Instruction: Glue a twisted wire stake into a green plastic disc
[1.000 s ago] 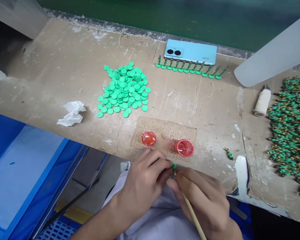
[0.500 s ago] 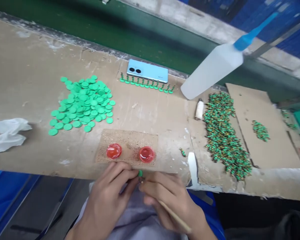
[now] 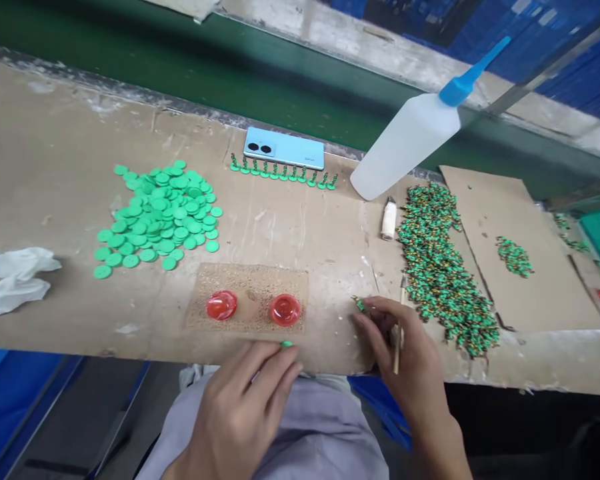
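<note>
My left hand [image 3: 253, 387] is at the table's front edge, fingers closed on a small green disc [image 3: 287, 344] whose rim shows at the fingertips. My right hand [image 3: 407, 343] holds a thin paintbrush [image 3: 398, 353] against its fingers, bristles pointing away from me. Its thumb and index fingertips are at a small green-and-gold piece [image 3: 358, 303] on the table; whether they grip it I cannot tell. Two red cups, the left cup [image 3: 221, 305] and the right cup [image 3: 285, 310], stand on a speckled brown board [image 3: 253, 270] just beyond my left hand.
Loose green discs [image 3: 165, 213] are heaped at left, near crumpled white tissue [image 3: 20, 277]. Behind lie a light-blue phone [image 3: 295, 150] and a row of discs with upright pieces [image 3: 284, 175]. To the right are a white squeeze bottle [image 3: 407, 143], a wrapped blade [image 3: 389, 220], piled green-and-gold pieces [image 3: 440, 267] and cardboard [image 3: 535, 293].
My right hand has moved right, away from my left, to the small piece on the table. The brush has turned from pointing at the disc to pointing away from me.
</note>
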`<state>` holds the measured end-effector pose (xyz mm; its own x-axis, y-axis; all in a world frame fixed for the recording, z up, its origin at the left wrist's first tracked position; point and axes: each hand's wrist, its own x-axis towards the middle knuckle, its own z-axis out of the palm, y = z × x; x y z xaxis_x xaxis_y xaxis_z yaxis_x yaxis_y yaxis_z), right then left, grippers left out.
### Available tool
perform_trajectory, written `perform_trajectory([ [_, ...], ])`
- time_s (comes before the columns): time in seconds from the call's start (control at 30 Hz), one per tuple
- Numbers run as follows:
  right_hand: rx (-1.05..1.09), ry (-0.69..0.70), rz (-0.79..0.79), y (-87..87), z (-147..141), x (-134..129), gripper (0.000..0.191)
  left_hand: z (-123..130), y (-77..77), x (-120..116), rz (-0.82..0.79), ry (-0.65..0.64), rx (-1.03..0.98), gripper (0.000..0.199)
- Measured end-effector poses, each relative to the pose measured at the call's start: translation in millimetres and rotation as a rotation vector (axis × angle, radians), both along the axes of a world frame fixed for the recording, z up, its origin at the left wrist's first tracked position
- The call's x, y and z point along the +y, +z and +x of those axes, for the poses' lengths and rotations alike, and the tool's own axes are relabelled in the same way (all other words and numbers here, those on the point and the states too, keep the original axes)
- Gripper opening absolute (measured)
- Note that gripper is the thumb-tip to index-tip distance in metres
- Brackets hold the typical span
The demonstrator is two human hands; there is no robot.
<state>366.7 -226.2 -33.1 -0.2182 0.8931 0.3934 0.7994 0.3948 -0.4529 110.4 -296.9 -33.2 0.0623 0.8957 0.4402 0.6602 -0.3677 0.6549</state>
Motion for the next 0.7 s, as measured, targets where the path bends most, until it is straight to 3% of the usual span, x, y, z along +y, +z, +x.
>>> perform_trajectory([
  [0.17, 0.097, 0.015, -0.015, -1.1, -19.1, -8.8, 0.012, -9.8, 14.5, -6.0, -0.009, -0.010, -0.111, 0.015],
  [0.33, 0.227, 0.349, -0.148, 25.5, -39.6, -35.6, 0.012, -3.3, 21.2, -5.8, 0.085, -0.116, -0.002, 0.026],
  [0.43, 0.228, 0.451, -0.229, 29.6, -50.4, -46.5, 0.016, -2.4, 18.1, -7.9, 0.067, -0.207, -0.029, 0.026],
  [0.6, 0.362, 0.458, -0.350, 12.4, -49.1, -61.3, 0.037, -12.9, 20.5, -11.2, 0.003, -0.176, -0.164, 0.017],
  [0.7, 0.497, 0.360, -0.453, 6.2, -35.8, -66.5, 0.047, -16.0, 26.2, -12.2, -0.248, -0.062, -0.510, 0.013],
])
